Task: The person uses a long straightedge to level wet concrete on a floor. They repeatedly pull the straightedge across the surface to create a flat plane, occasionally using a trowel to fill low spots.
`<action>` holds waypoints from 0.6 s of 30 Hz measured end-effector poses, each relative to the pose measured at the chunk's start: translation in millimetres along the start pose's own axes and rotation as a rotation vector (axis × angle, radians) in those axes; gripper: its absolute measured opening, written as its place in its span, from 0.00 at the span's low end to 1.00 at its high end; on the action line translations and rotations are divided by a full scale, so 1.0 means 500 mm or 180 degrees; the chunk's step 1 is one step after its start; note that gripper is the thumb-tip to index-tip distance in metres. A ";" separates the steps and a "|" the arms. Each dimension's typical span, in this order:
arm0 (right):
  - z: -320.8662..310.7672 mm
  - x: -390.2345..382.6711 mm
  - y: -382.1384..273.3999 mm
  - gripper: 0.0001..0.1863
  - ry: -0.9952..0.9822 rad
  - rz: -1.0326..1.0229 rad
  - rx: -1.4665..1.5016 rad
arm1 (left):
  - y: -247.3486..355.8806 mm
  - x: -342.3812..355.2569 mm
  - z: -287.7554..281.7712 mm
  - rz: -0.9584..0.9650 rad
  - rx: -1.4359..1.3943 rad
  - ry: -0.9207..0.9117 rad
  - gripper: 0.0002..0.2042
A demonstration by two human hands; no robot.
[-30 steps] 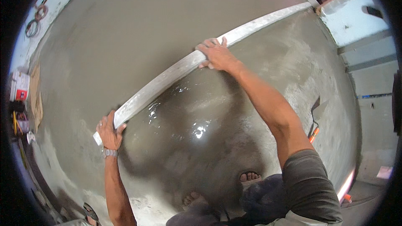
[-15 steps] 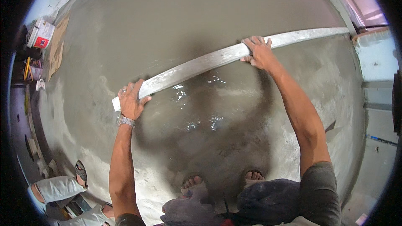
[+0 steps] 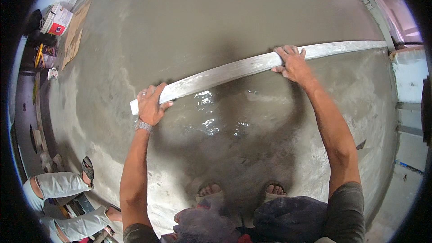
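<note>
**Long pale bar [image 3: 225,73] held at two places on a wet grey floor [image 3: 216,13]**

The bar lies aslant across the floor, its right end close to the wall edge. Even pressure along its length and a flat underside would probably serve best; tilting it might score the surface. The right hand [image 3: 293,65] has its grip closed over the bar beyond the middle, thumb on the near side; the left hand [image 3: 151,104] grips likewise near the left end.

Beyond the bar the floor looks smooth; nearer, it is darker and glistening, with pale patches. A whitish wall panel [image 3: 409,78] stands at right. Leftward are another person's legs [image 3: 63,184], a brown sheet [image 3: 74,40] and a bucket [image 3: 58,20].
</note>
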State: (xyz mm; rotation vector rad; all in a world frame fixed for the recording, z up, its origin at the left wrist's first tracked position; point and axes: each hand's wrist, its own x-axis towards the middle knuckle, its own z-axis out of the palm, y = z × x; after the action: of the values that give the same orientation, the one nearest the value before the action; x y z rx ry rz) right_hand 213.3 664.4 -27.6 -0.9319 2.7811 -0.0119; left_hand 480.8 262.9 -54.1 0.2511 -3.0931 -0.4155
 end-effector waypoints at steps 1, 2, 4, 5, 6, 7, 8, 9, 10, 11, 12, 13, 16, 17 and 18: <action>0.001 0.002 0.006 0.37 0.0017 -0.0021 -0.0001 | 0.001 -0.001 0.004 -0.0027 0.0057 0.0025 0.36; 0.003 0.005 0.011 0.37 0.0033 -0.0044 -0.0003 | 0.003 0.000 0.010 -0.0056 0.0113 0.0050 0.36; 0.007 0.005 0.013 0.37 0.0106 -0.0054 -0.0049 | 0.008 -0.004 0.004 -0.0023 0.0168 0.0139 0.35; 0.006 0.001 0.028 0.37 0.0158 -0.0042 -0.0085 | 0.017 0.001 0.011 0.0038 0.0172 0.0196 0.35; 0.002 -0.001 0.034 0.37 0.0202 -0.0047 -0.0126 | 0.030 0.003 0.014 0.0080 0.0171 0.0252 0.35; 0.004 -0.004 0.034 0.37 0.0176 -0.0030 -0.0114 | 0.034 -0.001 0.016 0.0095 0.0121 0.0259 0.35; 0.008 -0.008 0.032 0.37 0.0151 -0.0014 -0.0101 | 0.036 -0.005 0.017 0.0110 0.0071 0.0266 0.35; 0.003 -0.013 0.032 0.37 0.0134 0.0015 -0.0085 | 0.039 -0.003 0.016 0.0140 0.0026 0.0276 0.35; -0.001 -0.017 0.030 0.37 0.0117 0.0047 -0.0067 | 0.040 -0.011 0.009 0.0119 0.0007 0.0225 0.35; 0.001 -0.017 0.025 0.37 0.0067 0.0012 -0.0075 | 0.029 -0.021 0.005 0.0106 0.0028 0.0201 0.35; -0.004 -0.014 0.022 0.37 0.0001 -0.0003 -0.0083 | 0.022 -0.020 0.006 0.0107 0.0036 0.0159 0.35; 0.000 -0.016 0.009 0.37 -0.0072 -0.0012 -0.0079 | 0.018 -0.027 0.000 0.0114 0.0051 0.0105 0.34; 0.004 -0.018 -0.003 0.37 0.0069 -0.0088 -0.0051 | 0.014 -0.038 -0.006 -0.0102 0.0035 -0.0032 0.34; 0.005 -0.018 -0.004 0.36 0.0113 -0.0089 -0.0055 | 0.013 -0.038 -0.004 -0.0130 0.0050 -0.0050 0.34; 0.001 -0.020 0.001 0.36 0.0114 0.0013 -0.0179 | 0.028 -0.029 -0.004 -0.0059 0.0078 0.0017 0.33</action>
State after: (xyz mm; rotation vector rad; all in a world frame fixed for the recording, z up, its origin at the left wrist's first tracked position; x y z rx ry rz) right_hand 220.7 670.9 -26.4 -0.9482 2.8298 0.0511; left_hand 493.1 278.2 -48.5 0.2810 -3.0945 -0.3770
